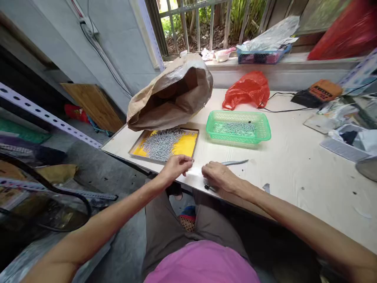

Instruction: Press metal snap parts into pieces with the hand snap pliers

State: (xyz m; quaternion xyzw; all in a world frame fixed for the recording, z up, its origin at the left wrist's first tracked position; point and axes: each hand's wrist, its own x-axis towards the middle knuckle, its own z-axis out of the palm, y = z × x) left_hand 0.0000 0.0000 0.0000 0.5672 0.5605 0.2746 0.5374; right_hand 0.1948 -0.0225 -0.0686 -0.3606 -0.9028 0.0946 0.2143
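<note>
My left hand (pixel 176 168) is closed in a pinch at the table's front edge, beside the near right corner of a shallow tray (pixel 193 151). A tiny pale bit shows at its fingertips, too small to name. Many small silvery metal pieces, screw-like, lie heaped (pixel 161 144) on the tray's yellow lining. My right hand (pixel 219 175) rests on the table with its fingers curled; what they hold, if anything, is hidden. Beyond it a slim grey pointed tool (pixel 235 162) sticks out to the right. A small black piece (pixel 207 187) lies below the right hand.
A green plastic basket (pixel 238 139) holds more small metal pieces. An open brown paper sack (pixel 173 106) leans over the tray's far side. Behind the basket are a red plastic bag (pixel 249 90) and an orange-black battery charger (pixel 319 92) with a cable. Clutter fills the right side.
</note>
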